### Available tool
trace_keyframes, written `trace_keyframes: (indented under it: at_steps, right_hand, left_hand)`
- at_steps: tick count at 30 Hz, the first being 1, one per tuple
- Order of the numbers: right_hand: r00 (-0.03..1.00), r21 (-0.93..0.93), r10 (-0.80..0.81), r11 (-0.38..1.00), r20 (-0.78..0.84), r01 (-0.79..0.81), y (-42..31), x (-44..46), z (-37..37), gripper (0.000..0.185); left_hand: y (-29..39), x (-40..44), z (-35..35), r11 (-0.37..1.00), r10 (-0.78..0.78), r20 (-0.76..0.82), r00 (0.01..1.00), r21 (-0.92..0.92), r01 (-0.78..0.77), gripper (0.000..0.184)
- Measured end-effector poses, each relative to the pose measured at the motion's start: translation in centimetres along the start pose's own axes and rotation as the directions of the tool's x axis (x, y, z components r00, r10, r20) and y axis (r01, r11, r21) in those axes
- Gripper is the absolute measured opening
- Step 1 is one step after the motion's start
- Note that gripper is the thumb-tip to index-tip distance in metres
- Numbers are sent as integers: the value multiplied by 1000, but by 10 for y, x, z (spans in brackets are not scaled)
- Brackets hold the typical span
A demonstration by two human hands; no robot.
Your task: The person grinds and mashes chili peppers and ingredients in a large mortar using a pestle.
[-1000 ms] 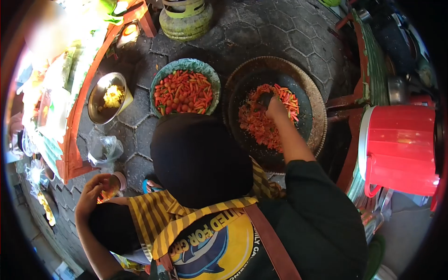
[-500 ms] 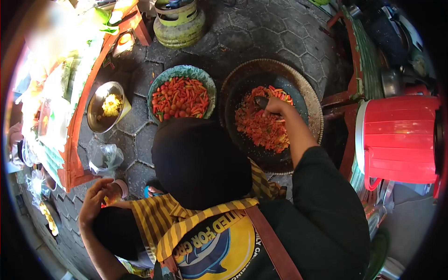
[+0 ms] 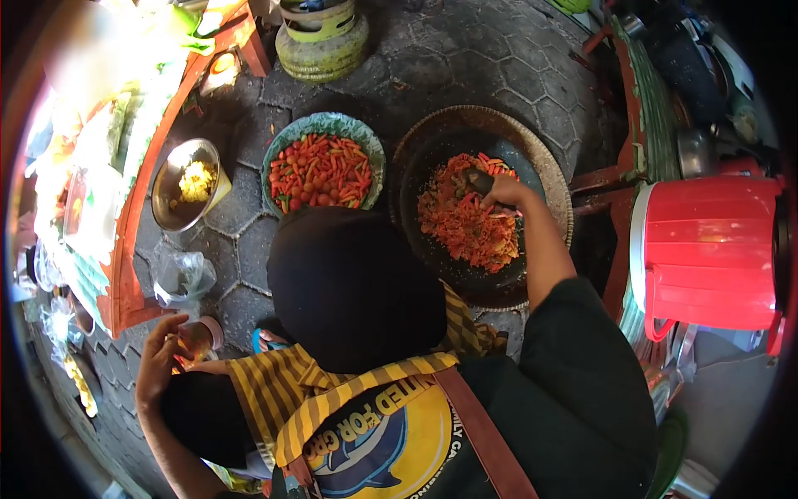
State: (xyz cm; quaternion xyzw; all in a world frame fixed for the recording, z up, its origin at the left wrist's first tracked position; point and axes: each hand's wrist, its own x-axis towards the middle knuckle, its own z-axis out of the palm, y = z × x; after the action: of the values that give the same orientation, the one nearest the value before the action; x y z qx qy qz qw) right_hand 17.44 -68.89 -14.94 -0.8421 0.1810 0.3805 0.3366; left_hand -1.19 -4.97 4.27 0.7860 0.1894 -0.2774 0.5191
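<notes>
the lower end of my pestle (image 3: 480,180) is hard to make out against the crushed red chili (image 3: 465,224), and my right hand (image 3: 509,196) covers part of it. those fingers are wrapped round the pestle, though i can't see every fingertip. it leans inside the dark mortar (image 3: 440,148), which sits in a round tray (image 3: 550,158); my forearm hides some of the mortar's right side. whole chilies (image 3: 499,165) lie beside the crushed ones, partly behind my hand.

my black-clothed knee (image 3: 357,287) cuts off the near edge of the green bowl (image 3: 372,143) of chilies and tomatoes. my left hand (image 3: 158,353) is by my other knee (image 3: 208,416), its fingers loosely bent and thumb apart from them; the container (image 3: 214,331) just beyond is half hidden, and i can't tell whether i touch it.

compared with half a second ago, my right hand and the pestle have shifted a little to the right in the mortar; my left hand has stayed beside that knee.
</notes>
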Motion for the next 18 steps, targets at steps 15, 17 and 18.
trace_keyframes:
  at_steps: [15,17,18]
  right_hand:
    - [979,-230,53,968,-199,-99,-6,8,18,36]
    - [876,-312,-66,945,-477,-98,-3,-8,54,51]
    - [878,-321,-73,942,-473,-95,-2,0,71,51]
  left_hand:
    - [21,-5,3,998,37,-161,986,-38,-44,49]
    - [14,-2,1,998,60,-193,979,26,-56,48]
    - [7,1,-2,993,97,-226,969,93,-77,47]
